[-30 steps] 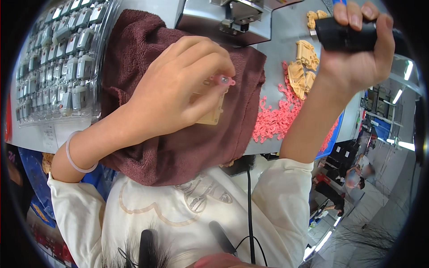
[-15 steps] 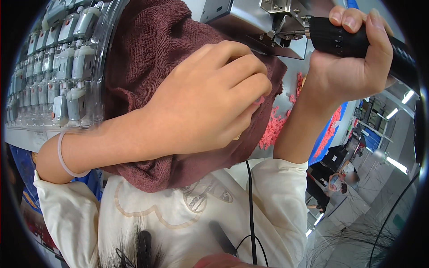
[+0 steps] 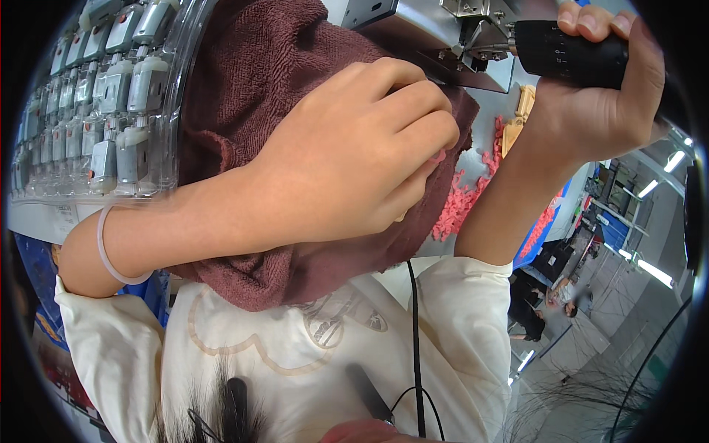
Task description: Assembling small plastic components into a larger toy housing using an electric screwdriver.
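My left hand [image 3: 362, 151] is closed above a brown-red towel [image 3: 251, 74], its fingers curled under. A speck of pink and a speck of yellow show at its fingers, but the hand hides most of what it holds. My right hand [image 3: 602, 111] is wrapped round the black barrel of an electric screwdriver [image 3: 569, 53], lying nearly level. Its thin metal tip points left into the front of a metal screw feeder [image 3: 436, 33]; whether a screw sits on it is too small to tell.
On the left, a clear plastic tray [image 3: 166, 125] carries rows of small motors [image 3: 148, 85]. Pink small parts [image 3: 461, 203] and yellow pieces [image 3: 517, 122] lie near my right forearm. A blue bin [image 3: 538, 240] stands beyond it. A black cable [image 3: 415, 340] hangs down my front.
My right hand and the screwdriver have shifted slightly right, the tip still at the feeder. More yellow pieces show beside my right forearm. My left hand keeps its place on the towel.
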Motion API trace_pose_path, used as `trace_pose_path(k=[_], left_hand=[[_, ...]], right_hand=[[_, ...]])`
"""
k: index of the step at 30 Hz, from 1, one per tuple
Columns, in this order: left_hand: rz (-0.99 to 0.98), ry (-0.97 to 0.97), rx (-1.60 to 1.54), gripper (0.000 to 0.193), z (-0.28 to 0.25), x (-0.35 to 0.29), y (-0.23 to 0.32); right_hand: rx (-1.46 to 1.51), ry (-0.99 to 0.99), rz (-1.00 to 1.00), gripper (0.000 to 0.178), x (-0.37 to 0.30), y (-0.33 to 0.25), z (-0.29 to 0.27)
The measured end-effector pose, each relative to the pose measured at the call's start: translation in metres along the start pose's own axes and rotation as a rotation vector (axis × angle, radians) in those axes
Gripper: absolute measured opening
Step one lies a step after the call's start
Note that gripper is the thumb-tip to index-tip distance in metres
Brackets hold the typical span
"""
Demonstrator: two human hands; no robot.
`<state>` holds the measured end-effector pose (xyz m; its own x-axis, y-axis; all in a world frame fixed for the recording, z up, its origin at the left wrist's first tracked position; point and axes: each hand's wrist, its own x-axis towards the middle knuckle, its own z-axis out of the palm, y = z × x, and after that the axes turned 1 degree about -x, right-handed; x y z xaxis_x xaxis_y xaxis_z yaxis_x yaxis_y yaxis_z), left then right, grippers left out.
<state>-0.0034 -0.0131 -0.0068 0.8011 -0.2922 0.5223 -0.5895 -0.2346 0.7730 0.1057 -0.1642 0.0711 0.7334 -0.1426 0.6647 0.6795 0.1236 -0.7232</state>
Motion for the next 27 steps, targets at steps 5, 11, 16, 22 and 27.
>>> trace_pose_path(k=[5,11,16,22,27], left_hand=[[-0.005,0.023,0.003,0.026,0.001,0.0,0.001],[-0.009,0.032,-0.005,0.025,0.001,-0.001,0.001],[-0.021,0.035,-0.004,0.023,0.0,-0.001,0.0],[-0.006,-0.025,0.057,0.023,-0.009,0.006,0.006],[0.06,-0.067,0.148,0.023,-0.014,0.008,0.009]], right_hand=[[-0.053,-0.033,-0.016,0.014,-0.005,-0.007,-0.003],[-0.18,-0.165,0.062,0.014,-0.019,-0.051,-0.01],[-0.158,-0.148,0.303,0.011,-0.024,-0.093,-0.015],[-0.216,-0.075,0.205,0.012,-0.046,-0.086,-0.01],[-0.216,-0.12,0.264,0.014,-0.049,-0.093,-0.008]])
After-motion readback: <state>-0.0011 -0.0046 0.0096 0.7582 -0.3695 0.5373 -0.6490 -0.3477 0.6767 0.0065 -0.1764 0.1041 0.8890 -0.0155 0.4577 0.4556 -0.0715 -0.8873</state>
